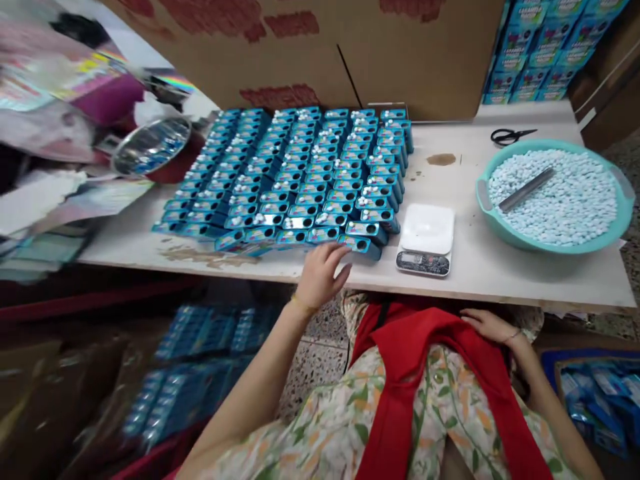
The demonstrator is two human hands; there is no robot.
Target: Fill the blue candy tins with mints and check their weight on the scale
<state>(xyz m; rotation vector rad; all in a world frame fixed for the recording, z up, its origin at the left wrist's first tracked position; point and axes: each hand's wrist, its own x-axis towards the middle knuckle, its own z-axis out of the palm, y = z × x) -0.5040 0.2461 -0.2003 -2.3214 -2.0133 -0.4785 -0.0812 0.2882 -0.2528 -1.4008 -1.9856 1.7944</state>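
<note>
My left hand [323, 275] is at the table's front edge, its fingertips against the front row of small blue boxes [295, 238]. Its thumb stands apart from the fingers, and I see nothing held in it. The boxes stand upright in several close columns, each with a dark round hole on top; white pellets lie on many of them. On my lap, beside the red apron [435, 327], rests my right hand [489, 325] with its fingers stretched out and nothing visible in them. A white digital scale [427, 230] stands right of the boxes with a bare pan.
A turquoise basin [545, 245] of white pellets holds a metal scoop [527, 190]. Black scissors [510, 136] lie behind it. A large cardboard box [375, 60] stands behind the columns; a metal bowl [155, 143] is left. More blue boxes [185, 373] sit below the table.
</note>
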